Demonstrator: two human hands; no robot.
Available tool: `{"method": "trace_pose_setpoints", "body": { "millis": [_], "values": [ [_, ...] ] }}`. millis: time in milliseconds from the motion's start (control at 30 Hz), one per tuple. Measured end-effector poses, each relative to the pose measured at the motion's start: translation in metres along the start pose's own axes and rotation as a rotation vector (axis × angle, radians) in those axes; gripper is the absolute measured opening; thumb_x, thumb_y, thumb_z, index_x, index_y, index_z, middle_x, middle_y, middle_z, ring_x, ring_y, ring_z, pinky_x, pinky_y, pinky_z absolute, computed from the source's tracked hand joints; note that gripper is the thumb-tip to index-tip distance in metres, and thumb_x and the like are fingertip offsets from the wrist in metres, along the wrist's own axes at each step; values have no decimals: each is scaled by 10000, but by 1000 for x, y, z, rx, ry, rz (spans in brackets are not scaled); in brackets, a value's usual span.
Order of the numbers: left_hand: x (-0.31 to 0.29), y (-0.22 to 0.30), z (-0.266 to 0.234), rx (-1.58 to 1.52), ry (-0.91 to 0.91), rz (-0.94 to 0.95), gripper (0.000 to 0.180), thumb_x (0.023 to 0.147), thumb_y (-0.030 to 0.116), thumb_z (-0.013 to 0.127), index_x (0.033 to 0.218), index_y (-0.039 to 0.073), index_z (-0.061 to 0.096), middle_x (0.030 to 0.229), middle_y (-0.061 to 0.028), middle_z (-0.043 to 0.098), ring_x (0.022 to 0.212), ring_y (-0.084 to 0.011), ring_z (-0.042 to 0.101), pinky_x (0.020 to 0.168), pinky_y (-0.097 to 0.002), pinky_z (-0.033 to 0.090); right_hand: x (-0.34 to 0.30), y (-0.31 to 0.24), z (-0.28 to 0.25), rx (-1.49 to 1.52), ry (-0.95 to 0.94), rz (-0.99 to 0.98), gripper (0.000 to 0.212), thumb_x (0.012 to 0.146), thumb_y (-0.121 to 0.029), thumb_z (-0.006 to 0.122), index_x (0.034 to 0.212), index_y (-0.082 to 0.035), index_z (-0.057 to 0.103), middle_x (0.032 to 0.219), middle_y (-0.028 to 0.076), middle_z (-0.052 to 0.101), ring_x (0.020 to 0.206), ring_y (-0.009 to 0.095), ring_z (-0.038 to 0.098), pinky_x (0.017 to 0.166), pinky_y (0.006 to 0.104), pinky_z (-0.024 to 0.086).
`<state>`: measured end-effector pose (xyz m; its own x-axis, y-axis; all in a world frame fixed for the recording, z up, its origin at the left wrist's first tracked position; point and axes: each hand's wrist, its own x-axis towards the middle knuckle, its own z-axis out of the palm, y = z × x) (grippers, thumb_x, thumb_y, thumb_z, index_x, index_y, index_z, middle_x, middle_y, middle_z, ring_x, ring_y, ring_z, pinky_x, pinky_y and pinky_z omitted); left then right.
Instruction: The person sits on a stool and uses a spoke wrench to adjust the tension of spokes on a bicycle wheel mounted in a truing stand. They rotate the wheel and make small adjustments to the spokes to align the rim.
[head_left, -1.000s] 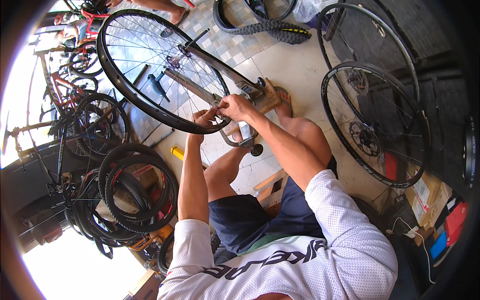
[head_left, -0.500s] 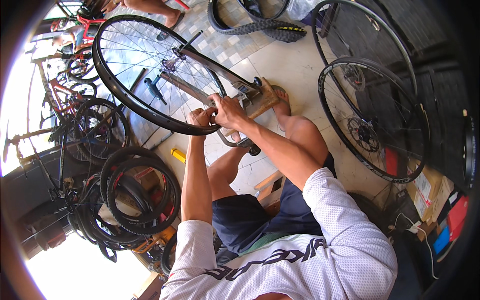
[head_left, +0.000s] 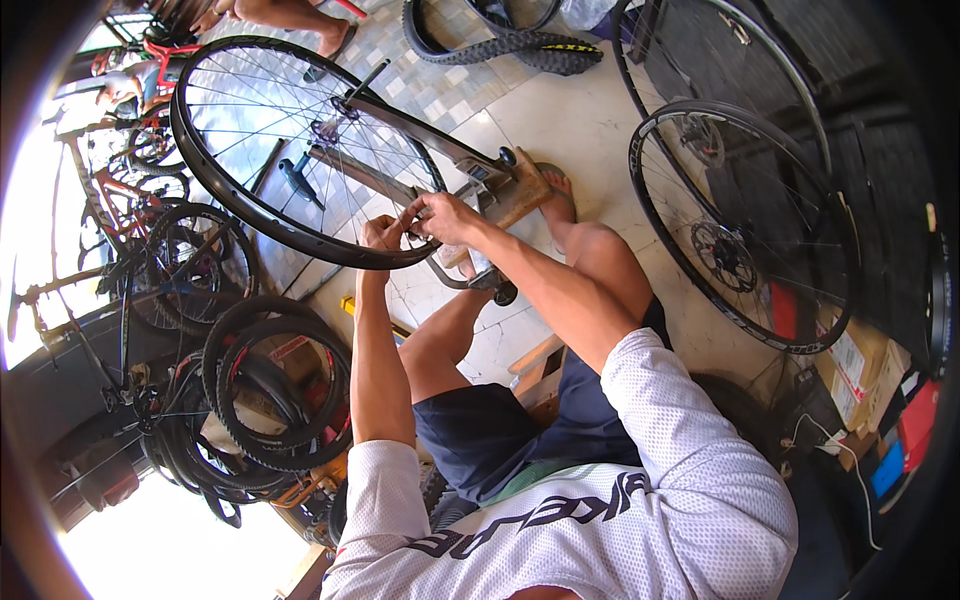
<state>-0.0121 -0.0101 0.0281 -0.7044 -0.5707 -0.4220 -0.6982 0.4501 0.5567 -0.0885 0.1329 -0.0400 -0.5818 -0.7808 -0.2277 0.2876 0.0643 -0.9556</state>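
R hand (head_left: 443, 219) fingers brought back to L hand (head_left: 381, 234) at wheel rim (head_left: 305, 247), both pinched closed, whether sth's held can't be told, same spot still worked.

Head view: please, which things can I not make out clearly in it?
Whatever the left hand and right hand may hold at the wheel: head view, too small and covered by the fingers.
Another person's leg: head view, its upper part cut off by the top edge.
Scene beyond the bright opening: head view, washed out by glare.
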Motion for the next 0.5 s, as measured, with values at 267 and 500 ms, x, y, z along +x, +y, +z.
{"method": "trace_pose_setpoints", "body": {
  "millis": [267,500],
  "values": [
    [6,5,-3,306,12,375,541,800,411,759,602,-63,588,511,-88,502,485,-114,463,460,-383,372,-11,-31,-8,-451,22,68,640,678,-444,828,1205,-135,637,1094,125,716,1050,281,670,929,402,495],
    [-1,5,6,134,90,134,496,852,395,736,600,-18,627,509,-39,522,473,-98,462,439,-363,355,-24,-31,7,-563,201,-106,558,719,-301,760,1211,-102,587,950,98,738,942,291,693,895,431,489]
  ]
}}
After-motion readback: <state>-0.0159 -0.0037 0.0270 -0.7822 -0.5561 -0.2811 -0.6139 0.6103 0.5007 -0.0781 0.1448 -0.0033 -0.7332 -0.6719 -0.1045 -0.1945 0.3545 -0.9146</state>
